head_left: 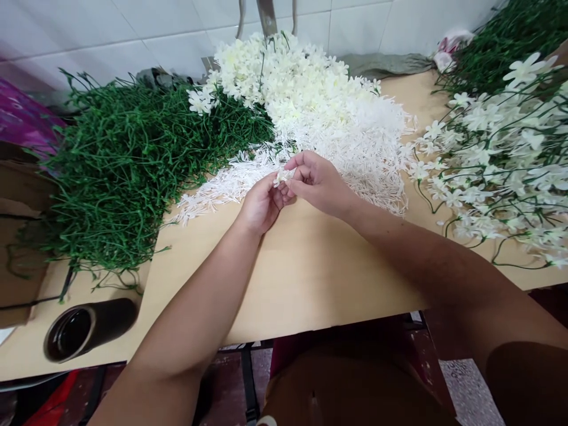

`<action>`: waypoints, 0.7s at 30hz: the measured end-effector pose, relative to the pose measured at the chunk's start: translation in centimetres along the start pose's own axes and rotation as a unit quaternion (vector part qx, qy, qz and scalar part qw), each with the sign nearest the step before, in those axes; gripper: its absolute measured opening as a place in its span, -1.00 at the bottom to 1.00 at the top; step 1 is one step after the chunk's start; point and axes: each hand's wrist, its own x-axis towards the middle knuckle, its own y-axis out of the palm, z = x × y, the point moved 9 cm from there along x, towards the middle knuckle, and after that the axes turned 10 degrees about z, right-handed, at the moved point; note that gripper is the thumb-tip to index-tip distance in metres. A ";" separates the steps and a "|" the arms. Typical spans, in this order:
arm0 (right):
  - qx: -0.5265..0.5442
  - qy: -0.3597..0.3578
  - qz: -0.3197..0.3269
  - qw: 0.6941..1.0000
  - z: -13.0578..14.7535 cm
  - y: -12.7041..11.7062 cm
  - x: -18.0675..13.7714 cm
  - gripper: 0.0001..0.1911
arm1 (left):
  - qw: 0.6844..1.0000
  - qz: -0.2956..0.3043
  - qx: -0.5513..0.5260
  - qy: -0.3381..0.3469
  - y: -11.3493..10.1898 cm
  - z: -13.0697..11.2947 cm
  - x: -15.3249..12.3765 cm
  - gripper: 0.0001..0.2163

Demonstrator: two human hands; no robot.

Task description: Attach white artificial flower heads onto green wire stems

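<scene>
My left hand [265, 204] and my right hand [320, 183] meet over the near edge of a heap of thin white stamen-like pieces [377, 148]. Between their fingertips is a small white artificial flower [281, 177]. The left fingers curl around it from below, while the right thumb and forefinger pinch at its right side. Which part the right fingers grip is too small to tell. Behind the hands rises a pile of loose white artificial blossoms [302, 83]. Left of them lies a big tangle of green plastic stems [124, 160].
White flowers on green stems [497, 171] cover the table's right side, with more green stems [519, 41] behind. A dark cup [93, 328] stands at the front left of the wooden table [293, 284]. A cardboard box [22, 248] is at far left; a tiled wall [177, 29] closes the back.
</scene>
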 end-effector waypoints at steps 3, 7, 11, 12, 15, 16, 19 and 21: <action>-0.001 -0.003 0.003 1.000 -0.2 0.1 0.2 -0.75 | 1.000 -0.004 0.008 0.003 -0.2 0.0 0.1 -0.66; -0.006 0.005 0.001 1.000 -0.4 0.3 0.3 -0.76 | 0.999 -0.018 0.029 0.012 -0.6 0.0 0.2 -0.71; 0.003 0.012 0.000 1.000 -0.5 0.4 0.4 -0.74 | 0.999 -0.020 0.034 0.015 -0.6 -0.1 0.2 -0.70; 0.009 0.010 0.001 1.000 -0.6 0.4 0.4 -0.74 | 0.999 -0.017 0.034 0.014 -0.5 -0.1 0.2 -0.69; 0.039 0.000 0.009 0.999 -0.7 0.5 0.6 -0.74 | 0.999 -0.007 0.037 0.014 -0.4 -0.1 0.2 -0.65; 0.048 -0.001 0.011 0.999 -0.7 0.6 0.6 -0.74 | 0.999 -0.005 0.038 0.014 -0.4 -0.1 0.2 -0.65; 0.060 0.009 0.015 0.998 -0.9 0.6 0.6 -0.75 | 0.999 -0.001 0.040 0.017 -0.5 -0.1 0.3 -0.64; 0.062 0.010 0.015 0.998 -0.8 0.6 0.5 -0.74 | 0.999 0.004 0.039 0.019 -0.6 0.0 0.3 -0.64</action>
